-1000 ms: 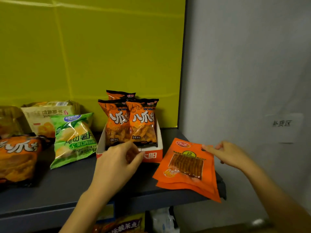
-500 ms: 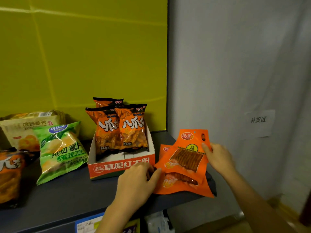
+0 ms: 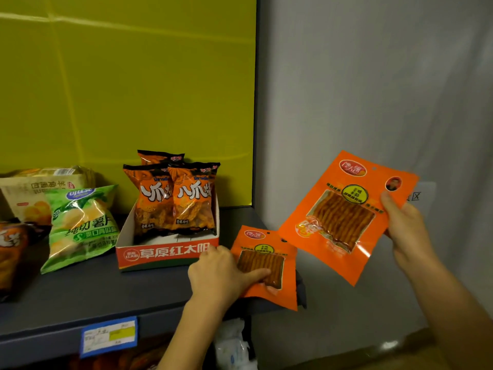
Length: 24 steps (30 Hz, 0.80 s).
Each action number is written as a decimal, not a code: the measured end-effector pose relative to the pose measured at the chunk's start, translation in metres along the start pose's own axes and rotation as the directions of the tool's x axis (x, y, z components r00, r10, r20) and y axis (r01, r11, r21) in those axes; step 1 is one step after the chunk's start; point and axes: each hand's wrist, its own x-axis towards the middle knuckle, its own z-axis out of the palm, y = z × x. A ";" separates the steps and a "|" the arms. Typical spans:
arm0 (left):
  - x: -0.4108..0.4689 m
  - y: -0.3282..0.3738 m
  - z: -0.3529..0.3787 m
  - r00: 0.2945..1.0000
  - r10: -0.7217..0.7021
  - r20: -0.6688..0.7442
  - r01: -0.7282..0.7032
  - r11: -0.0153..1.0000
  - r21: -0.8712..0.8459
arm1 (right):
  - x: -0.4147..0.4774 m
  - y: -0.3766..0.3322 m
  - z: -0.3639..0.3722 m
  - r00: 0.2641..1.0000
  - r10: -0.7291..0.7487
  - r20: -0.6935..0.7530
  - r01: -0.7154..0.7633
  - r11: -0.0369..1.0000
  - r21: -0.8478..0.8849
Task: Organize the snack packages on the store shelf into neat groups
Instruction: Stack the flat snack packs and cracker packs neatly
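Note:
My right hand (image 3: 408, 231) grips a flat orange snack pouch (image 3: 344, 214) by its right edge and holds it in the air, off the shelf's right end. A second orange pouch (image 3: 266, 263) of the same kind lies on the grey shelf (image 3: 93, 297) at its right end. My left hand (image 3: 224, 273) rests on that pouch's left side, thumb across the clear window. Just left, a red and white display box (image 3: 165, 255) holds three orange and black snack bags (image 3: 173, 198), standing upright.
A green chip bag (image 3: 80, 225) leans left of the box, with a beige bag (image 3: 34, 188) behind it and an orange and black bag (image 3: 13, 252) at the far left. A price label (image 3: 109, 336) hangs on the shelf's front edge. A grey wall (image 3: 373, 89) borders the right.
My right hand has lifted the top orange pouch off the stack, up and to the right. My left hand moved from the box front onto the pouch left lying on the shelf.

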 end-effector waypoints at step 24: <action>-0.180 -0.173 -0.115 0.701 -0.673 -0.238 0.078 0.403 -0.912 | -0.100 -0.025 0.155 0.714 -0.020 0.700 -0.142 0.975 0.173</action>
